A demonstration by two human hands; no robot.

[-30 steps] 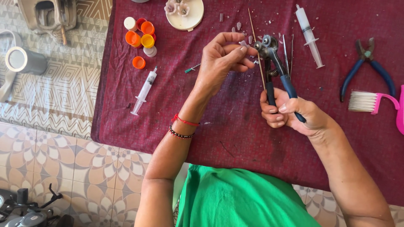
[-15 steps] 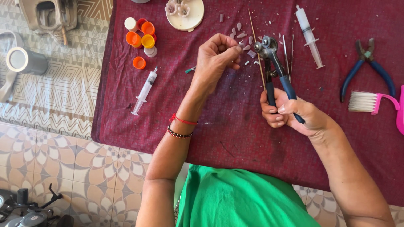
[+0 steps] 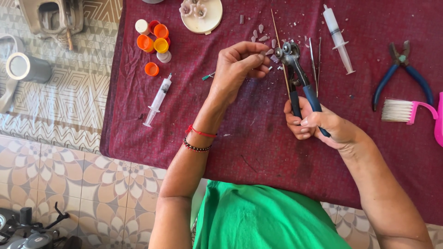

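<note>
Your left hand (image 3: 240, 62) pinches 1 small pale chip (image 3: 264, 54) at its fingertips, just at 9 o'clock of the nipper (image 3: 295, 78) wheels. Your right hand (image 3: 318, 124) is clenched on the blue handles, long axis running 11 to 5 o'clock. Loose chips (image 3: 260, 34) lie at 12; the syringe (image 3: 338, 39) lies at 1, open cloth (image 3: 258, 138) at 6.

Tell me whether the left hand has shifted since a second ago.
Yes, slightly. The left hand has drawn back leftward from the head of the nippers, judged against the round cream dish above it, which stayed put.
</note>
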